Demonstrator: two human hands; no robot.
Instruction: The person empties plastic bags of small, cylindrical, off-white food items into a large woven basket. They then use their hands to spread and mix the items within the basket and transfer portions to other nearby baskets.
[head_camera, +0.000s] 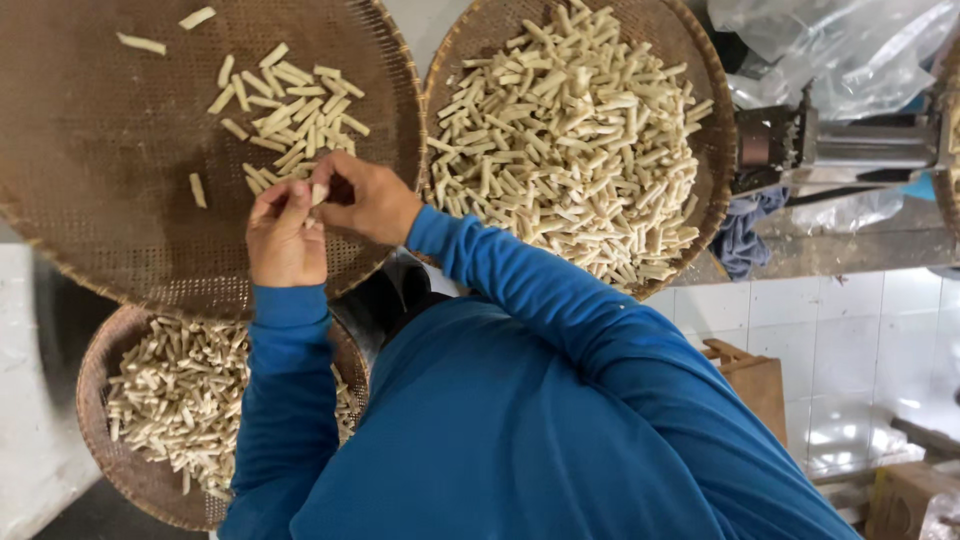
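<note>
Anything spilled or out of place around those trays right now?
Nothing looks spilled. A few loose sticks lie apart from the main cluster on the big tray, but still inside its rim. Both hands, left and right, pinch one piece over it.

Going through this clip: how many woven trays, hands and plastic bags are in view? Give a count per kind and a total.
Woven trays: 3 – the big tray under the hands, the full tray, the lower tray
Hands: 2 – left hand, right hand, pinching a dough stick
Clear plastic bags: 1
Total: 6
</note>
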